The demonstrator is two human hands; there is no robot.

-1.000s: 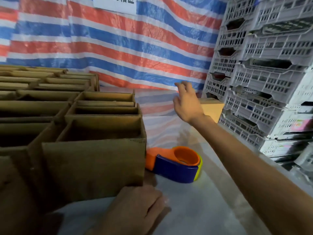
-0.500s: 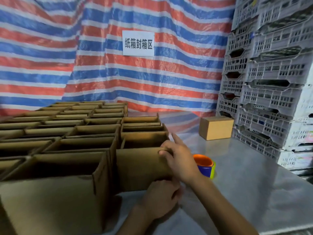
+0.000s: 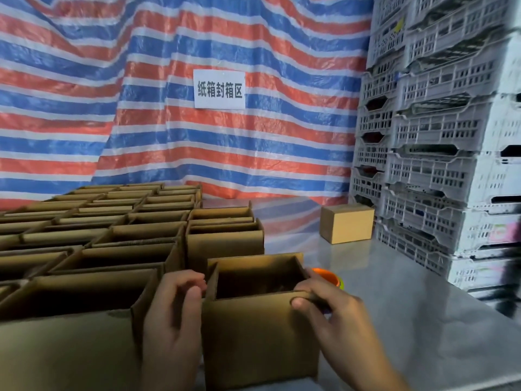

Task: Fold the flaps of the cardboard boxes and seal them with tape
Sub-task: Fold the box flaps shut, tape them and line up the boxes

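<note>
An open brown cardboard box point(image 3: 258, 338) stands in front of me on the metal table, its flaps upright. My left hand point(image 3: 172, 314) grips the box's left edge, fingers curled over the flap. My right hand point(image 3: 327, 303) pinches the box's right front corner, thumb on the front flap. An orange and blue tape dispenser point(image 3: 328, 276) sits just behind my right hand, mostly hidden by it and the box. A closed cardboard box point(image 3: 347, 222) sits farther back near the crates.
Several open cardboard boxes point(image 3: 112, 238) fill the table's left side in rows. Stacked grey plastic crates point(image 3: 439, 142) wall off the right. A striped tarp point(image 3: 141, 94) with a paper sign point(image 3: 219, 89) hangs behind. Bare metal table point(image 3: 408, 320) lies to the right.
My right hand came back from the closed box at the crates. Both hands took hold of one open box and pulled it out of the row toward me.
</note>
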